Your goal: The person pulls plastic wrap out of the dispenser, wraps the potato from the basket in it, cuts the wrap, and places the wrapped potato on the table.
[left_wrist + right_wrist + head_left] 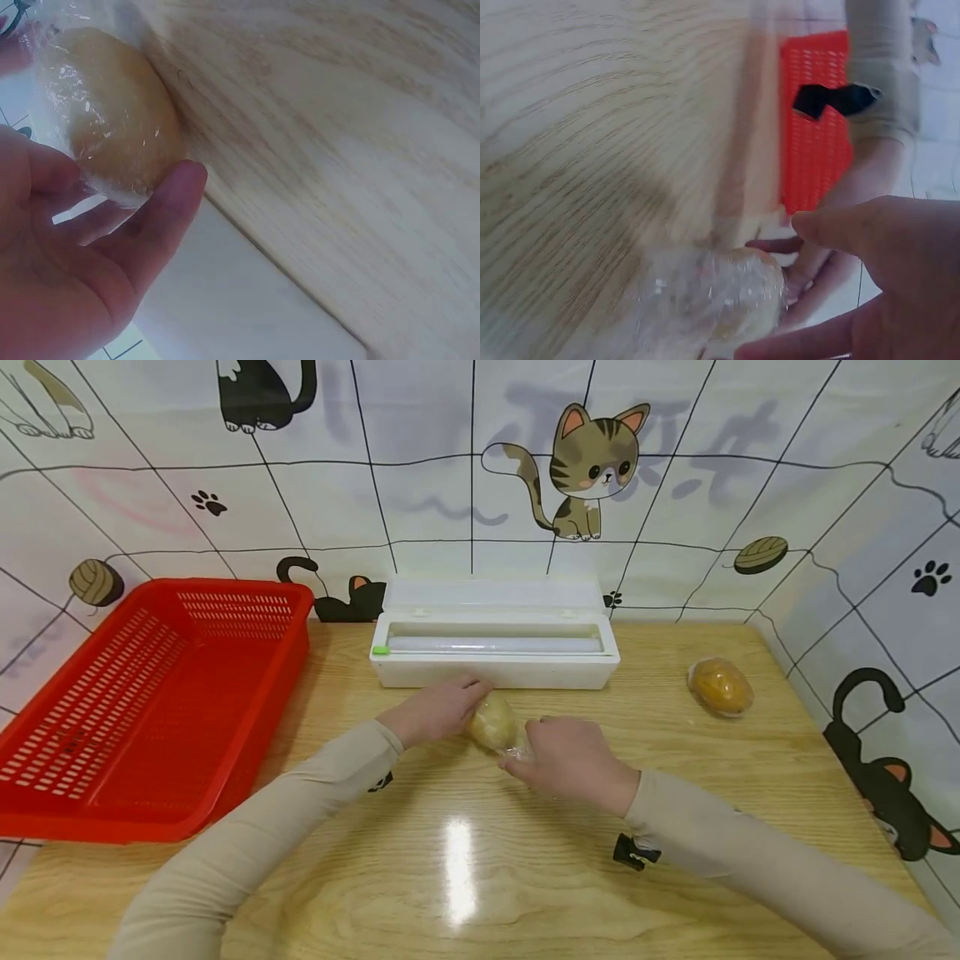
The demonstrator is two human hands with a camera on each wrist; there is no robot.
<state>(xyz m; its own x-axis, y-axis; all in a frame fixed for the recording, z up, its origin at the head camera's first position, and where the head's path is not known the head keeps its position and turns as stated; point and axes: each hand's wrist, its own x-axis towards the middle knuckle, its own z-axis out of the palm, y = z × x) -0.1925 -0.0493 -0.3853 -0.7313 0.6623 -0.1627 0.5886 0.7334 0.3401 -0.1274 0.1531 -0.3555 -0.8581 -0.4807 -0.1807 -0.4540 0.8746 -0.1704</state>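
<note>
A pale yellow-brown potato (492, 722) wrapped in clear cling film sits at mid-table, just in front of the white film dispenser (495, 673). My left hand (438, 708) holds its far left end, with thumb and fingers around it in the left wrist view, where the potato (112, 112) looks smooth and oval. On the near right side, my right hand (573, 758) has its fingers curled at the gathered loose film (517, 752). The right wrist view shows crinkled film (697, 292) over the potato, blurred, beside the right thumb and fingers.
A red plastic basket (213, 752) stands at the left. Another film-wrapped yellow-brown potato (722, 687) lies at the right. The dispenser's lid (491, 593) is raised, showing a roll of film (495, 645). A cat-patterned sheet (420, 502) borders the wooden table.
</note>
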